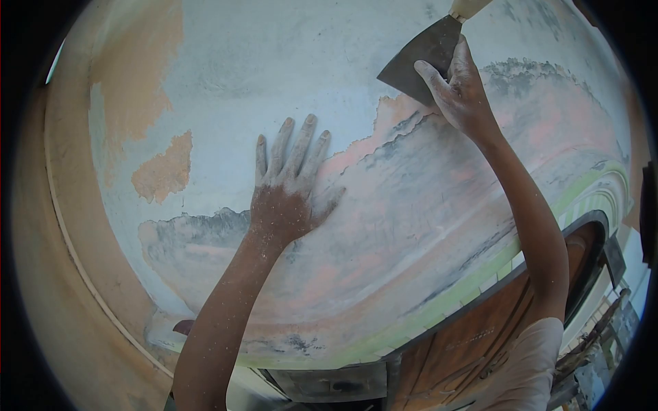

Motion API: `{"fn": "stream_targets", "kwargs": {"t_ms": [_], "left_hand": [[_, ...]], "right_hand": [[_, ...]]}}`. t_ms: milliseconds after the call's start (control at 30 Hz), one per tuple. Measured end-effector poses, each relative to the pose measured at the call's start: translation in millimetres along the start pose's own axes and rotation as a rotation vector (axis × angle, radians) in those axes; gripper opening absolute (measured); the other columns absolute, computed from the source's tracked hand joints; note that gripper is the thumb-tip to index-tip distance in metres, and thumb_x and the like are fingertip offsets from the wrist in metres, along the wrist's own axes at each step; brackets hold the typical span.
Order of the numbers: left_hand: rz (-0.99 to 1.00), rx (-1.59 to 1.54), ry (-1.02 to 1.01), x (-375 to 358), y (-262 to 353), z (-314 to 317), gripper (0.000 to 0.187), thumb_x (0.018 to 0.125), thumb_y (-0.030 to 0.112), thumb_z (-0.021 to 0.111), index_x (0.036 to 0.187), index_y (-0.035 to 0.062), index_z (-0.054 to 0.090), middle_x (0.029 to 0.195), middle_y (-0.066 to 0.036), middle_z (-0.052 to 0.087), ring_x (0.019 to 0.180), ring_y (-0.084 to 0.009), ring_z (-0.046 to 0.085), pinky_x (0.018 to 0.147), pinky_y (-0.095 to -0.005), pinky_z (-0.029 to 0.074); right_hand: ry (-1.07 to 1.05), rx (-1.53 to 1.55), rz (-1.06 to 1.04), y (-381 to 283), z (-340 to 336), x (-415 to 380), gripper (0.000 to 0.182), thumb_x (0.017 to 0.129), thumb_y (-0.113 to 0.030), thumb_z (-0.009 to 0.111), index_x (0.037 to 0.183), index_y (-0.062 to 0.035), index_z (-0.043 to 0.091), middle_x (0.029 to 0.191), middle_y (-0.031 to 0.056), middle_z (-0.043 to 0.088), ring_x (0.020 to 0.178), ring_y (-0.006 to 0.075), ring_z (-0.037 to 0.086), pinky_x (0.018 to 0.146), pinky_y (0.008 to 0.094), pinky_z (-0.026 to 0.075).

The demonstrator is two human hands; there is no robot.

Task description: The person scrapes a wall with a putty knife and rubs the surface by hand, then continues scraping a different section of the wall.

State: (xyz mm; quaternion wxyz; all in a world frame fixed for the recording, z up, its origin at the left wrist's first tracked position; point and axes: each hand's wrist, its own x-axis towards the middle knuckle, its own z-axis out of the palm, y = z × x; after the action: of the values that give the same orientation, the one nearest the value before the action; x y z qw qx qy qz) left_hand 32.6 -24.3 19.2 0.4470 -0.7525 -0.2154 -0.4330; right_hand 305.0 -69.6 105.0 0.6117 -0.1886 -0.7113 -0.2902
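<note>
My left hand (288, 185) lies flat with its fingers spread on the painted wall (240, 89), near a ragged edge of peeled paint. White dust coats its fingers and forearm. Up at the right, my right hand (466, 99) grips a wide scraper (423, 56) by its dark metal blade. The thumb presses on the near face of the blade, and other fingers are partly hidden. The scraper's pale handle points up and right, above my hand. Its blade reaches down to the left, over the wall, near an exposed orange-pink patch (394, 113).
Orange-tan patches (161, 168) show through the pale blue paint at left. Below runs a curved green and white border (439, 315), above a brown wooden panel (466, 349). A thin pale pipe or cable (68, 236) runs down the left wall. Assorted items (603, 349) stand at lower right.
</note>
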Motion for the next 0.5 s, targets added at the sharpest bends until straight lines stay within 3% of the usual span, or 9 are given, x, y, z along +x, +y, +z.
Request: {"fn": "stream_targets", "kwargs": {"t_ms": [167, 300, 433, 500], "left_hand": [[0.011, 0.041, 0.024, -3.5, -4.6, 4.6, 0.065, 0.080, 0.043, 0.060, 0.135, 0.0111, 0.044, 0.146, -0.012, 0.031, 0.135, -0.0375, 0.025, 0.106, -0.0610, 0.022], [0.011, 0.041, 0.031, -3.9, -4.3, 4.9, 0.065, 0.080, 0.042, 0.061, 0.134, 0.0113, 0.044, 0.146, -0.012, 0.031, 0.135, -0.0379, 0.025, 0.105, -0.0610, 0.022], [0.003, 0.054, 0.028, -3.8, -3.8, 3.4, 0.063, 0.079, 0.040, 0.062, 0.133, 0.0117, 0.045, 0.145, -0.012, 0.032, 0.134, -0.0379, 0.026, 0.105, -0.0614, 0.023], [0.002, 0.049, 0.027, -4.4, -3.6, 3.2, 0.063, 0.079, 0.039, 0.062, 0.133, 0.0120, 0.046, 0.145, -0.012, 0.033, 0.134, -0.0379, 0.027, 0.104, -0.0616, 0.024]], "right_hand": [[0.001, 0.016, 0.060, 1.6, -1.5, -2.7, 0.049, 0.090, -0.020, 0.059, 0.128, -0.0005, 0.035, 0.111, 0.0180, 0.059, 0.099, 0.0236, 0.060, 0.088, 0.0341, 0.047], [-0.078, 0.014, 0.010, -10.7, -0.1, -14.2, 0.052, 0.090, -0.021, 0.060, 0.129, 0.0022, 0.034, 0.115, 0.0194, 0.058, 0.102, 0.0256, 0.059, 0.090, 0.0342, 0.046], [0.033, -0.074, 0.087, 0.2, 0.0, -8.2, 0.059, 0.089, -0.019, 0.060, 0.132, 0.0061, 0.029, 0.116, 0.0210, 0.056, 0.107, 0.0242, 0.056, 0.093, 0.0332, 0.044], [-0.038, -0.040, 0.092, -9.8, 2.8, -15.3, 0.063, 0.089, -0.020, 0.060, 0.134, 0.0084, 0.026, 0.118, 0.0222, 0.055, 0.109, 0.0254, 0.054, 0.095, 0.0334, 0.042]]}}
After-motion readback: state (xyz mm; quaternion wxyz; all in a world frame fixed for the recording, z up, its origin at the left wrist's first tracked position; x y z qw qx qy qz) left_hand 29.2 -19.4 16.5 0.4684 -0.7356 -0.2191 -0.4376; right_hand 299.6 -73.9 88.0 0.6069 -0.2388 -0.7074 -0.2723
